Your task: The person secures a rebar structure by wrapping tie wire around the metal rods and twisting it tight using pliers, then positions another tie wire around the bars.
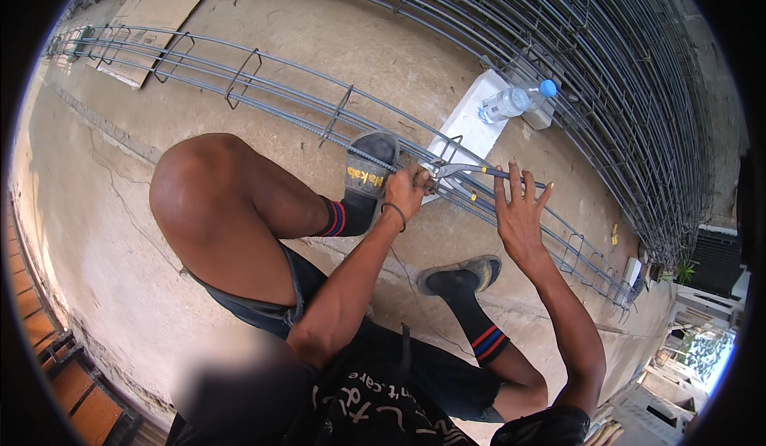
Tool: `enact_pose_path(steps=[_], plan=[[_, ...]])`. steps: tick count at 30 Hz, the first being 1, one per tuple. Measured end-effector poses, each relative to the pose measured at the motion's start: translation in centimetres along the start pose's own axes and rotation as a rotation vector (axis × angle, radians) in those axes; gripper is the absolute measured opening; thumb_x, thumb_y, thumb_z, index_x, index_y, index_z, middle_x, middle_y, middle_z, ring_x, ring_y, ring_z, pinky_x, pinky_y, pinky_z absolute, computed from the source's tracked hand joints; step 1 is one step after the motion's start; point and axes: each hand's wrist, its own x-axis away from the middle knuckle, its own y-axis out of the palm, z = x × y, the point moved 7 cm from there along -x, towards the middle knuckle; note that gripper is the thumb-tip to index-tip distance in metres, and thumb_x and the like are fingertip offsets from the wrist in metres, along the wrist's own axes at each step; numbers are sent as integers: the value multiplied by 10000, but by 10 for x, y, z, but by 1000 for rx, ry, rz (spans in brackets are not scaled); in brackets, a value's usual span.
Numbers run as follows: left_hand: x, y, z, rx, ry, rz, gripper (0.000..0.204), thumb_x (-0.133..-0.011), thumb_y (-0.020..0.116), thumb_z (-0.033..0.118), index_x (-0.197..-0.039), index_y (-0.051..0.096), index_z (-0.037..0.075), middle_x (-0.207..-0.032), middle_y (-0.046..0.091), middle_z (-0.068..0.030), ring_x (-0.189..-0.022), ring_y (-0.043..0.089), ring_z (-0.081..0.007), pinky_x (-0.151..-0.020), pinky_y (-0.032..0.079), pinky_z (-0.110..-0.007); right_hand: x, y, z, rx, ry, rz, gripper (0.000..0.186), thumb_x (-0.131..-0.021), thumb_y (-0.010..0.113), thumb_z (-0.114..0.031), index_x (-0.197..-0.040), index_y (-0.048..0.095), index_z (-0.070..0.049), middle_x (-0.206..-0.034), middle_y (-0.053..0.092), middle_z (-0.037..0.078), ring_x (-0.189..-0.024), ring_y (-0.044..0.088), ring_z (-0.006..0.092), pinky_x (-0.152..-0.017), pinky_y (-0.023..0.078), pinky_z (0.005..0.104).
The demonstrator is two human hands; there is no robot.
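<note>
A long, narrow grey steel rebar cage (337, 113) with rectangular stirrups runs from the upper left of the frame down to the lower right. At the centre, a pair of metal pincers with long dark-blue handles marked in yellow (463, 167) reaches across it, its head over the bars and its two handles apart.

The left hand (410, 186) is just left of the pincers' head, its fingers curled and pressed together against the cage; what lies between the fingertips is hidden. The right hand (523, 215), right of centre, has its fingers extended and spread, laid across the upper handle, whose end shows beyond them. The lower handle slants toward the edge of that palm; whether it touches is unclear.

Under the cage and reaching above it is a flat white block (471, 115), with a clear plastic bottle with a blue cap (501, 106) on its upper part. A dark sandal with yellow lettering (369, 176) is just left of the left hand. Bundled dark steel bars (590, 71) fill the upper right, and flat brown cardboard (152, 27) lies upper left.
</note>
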Motion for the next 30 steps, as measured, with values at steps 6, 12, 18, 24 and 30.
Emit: enact_pose_path(steps=[6,12,18,24,30], plan=[[16,-3,36,-305,245,10,151,-864,627,115,-963,660,6,-861,679,-114,-811,663,-225,-707,520,-363,-11,-32,49,142,-93,52,549,-794,554,4,-1335,469,-32,-1484,281,182,-1337,311,383,-1024,170,752],[34,28,51,-884,525,-78,181,-792,646,104,-970,660,76,-1083,603,-104,-1042,547,-296,-857,475,-461,16,4,75,-203,236,-79,702,-679,573,85,-1358,450,-43,-1455,308,197,-1298,337,395,-1030,171,749],[35,26,37,-737,638,38,84,-811,624,95,-883,645,57,-1009,627,-110,-981,567,-299,-830,487,-418,36,18,39,-159,73,-108,675,-689,581,79,-1344,464,-34,-1433,326,184,-1301,339,370,-1030,149,755],[24,14,47,-477,470,66,176,-788,636,49,-963,653,44,-827,659,-152,-852,603,-348,-766,502,-405,42,21,41,-193,75,-24,580,-727,560,48,-1302,496,5,-1407,342,221,-1275,362,394,-1003,160,773],[6,3,42,-252,98,10,292,-745,688,20,-1034,660,42,-796,705,-148,-768,680,-275,-722,520,-356,33,-7,37,124,-69,82,394,-818,550,-62,-1203,564,27,-1396,389,217,-1278,373,382,-1061,152,716]])
